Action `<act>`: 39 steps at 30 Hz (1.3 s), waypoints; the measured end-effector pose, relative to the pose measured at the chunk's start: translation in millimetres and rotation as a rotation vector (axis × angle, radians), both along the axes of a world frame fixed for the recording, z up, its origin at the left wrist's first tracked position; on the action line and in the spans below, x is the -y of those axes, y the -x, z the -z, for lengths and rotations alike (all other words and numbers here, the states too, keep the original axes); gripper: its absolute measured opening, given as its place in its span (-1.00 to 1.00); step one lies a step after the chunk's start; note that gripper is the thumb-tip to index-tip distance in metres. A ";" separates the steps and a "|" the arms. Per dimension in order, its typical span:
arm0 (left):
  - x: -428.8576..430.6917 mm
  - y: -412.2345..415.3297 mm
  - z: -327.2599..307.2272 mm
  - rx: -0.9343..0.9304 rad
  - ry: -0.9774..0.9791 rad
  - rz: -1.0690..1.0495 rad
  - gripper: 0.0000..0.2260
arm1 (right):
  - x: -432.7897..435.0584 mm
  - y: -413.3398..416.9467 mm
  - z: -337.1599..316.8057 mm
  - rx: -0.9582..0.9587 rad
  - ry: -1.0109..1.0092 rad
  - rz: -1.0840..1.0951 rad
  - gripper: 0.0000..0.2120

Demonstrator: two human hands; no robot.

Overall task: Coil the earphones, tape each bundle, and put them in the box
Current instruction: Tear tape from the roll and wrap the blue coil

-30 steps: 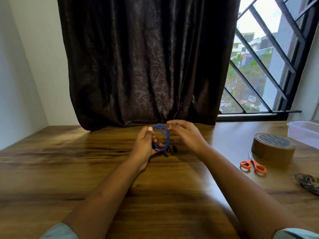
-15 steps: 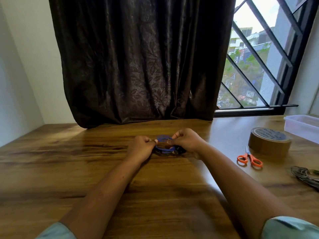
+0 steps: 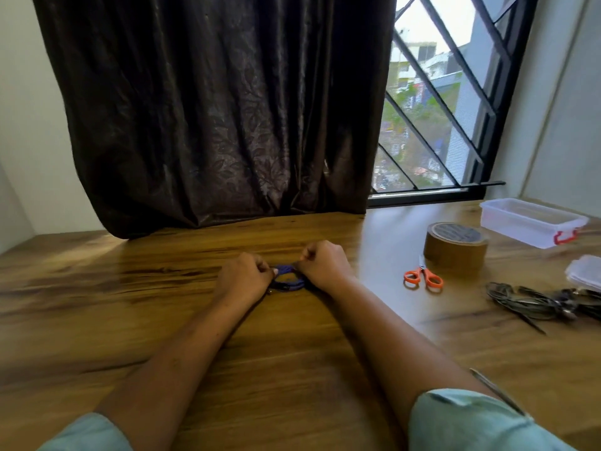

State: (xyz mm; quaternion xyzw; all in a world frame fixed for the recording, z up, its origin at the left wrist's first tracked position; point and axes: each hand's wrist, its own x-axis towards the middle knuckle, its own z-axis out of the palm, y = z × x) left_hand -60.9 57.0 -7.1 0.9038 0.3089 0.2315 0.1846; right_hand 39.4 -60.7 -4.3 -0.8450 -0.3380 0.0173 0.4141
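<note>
A coil of blue earphones [image 3: 288, 278] lies flat on the wooden table [image 3: 162, 320], mid-table. My left hand [image 3: 244, 277] pinches its left side and my right hand [image 3: 325, 265] pinches its right side, both with fingers closed on the cable. A roll of brown tape [image 3: 455, 245] stands to the right, with orange-handled scissors [image 3: 423, 277] in front of it. The clear plastic box [image 3: 533, 225] with a red clasp sits at the far right. A loose dark tangle of earphones [image 3: 540, 302] lies at the right edge.
A dark curtain [image 3: 214, 109] hangs along the table's back edge, beside a barred window [image 3: 435, 102]. A clear lid or second container [image 3: 585, 271] shows at the right border.
The blue coil, held upright above the table a second ago, has come down flat onto the wood. Both hands have closed into pinches on either side of it.
</note>
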 end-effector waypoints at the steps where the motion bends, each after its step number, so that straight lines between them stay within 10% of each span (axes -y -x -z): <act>1: 1.9 -0.4 0.1 -0.024 -0.063 0.003 -0.80 | 6.1 4.1 0.7 0.056 -0.005 0.007 -0.88; 9: 29.5 12.1 -13.5 0.042 -0.356 -0.022 -0.77 | 132.4 -25.6 -4.3 0.826 0.052 0.468 -0.76; 14: 77.7 10.5 -9.0 0.210 -0.396 0.210 -0.83 | 211.5 -69.2 0.4 0.457 0.431 0.732 -0.45; 22: 136.8 -42.6 -6.0 0.391 -0.223 0.339 -0.90 | 184.4 -81.8 -17.5 0.464 0.477 0.587 -0.63; 30: 112.0 -83.9 1.9 0.546 -0.037 0.327 -0.65 | 129.7 -87.8 -27.4 0.156 -0.285 0.063 -0.87; 39: 91.2 -76.0 -6.7 0.750 0.140 0.338 -0.73 | 103.1 -57.6 -2.3 -0.039 -0.427 -0.207 -0.87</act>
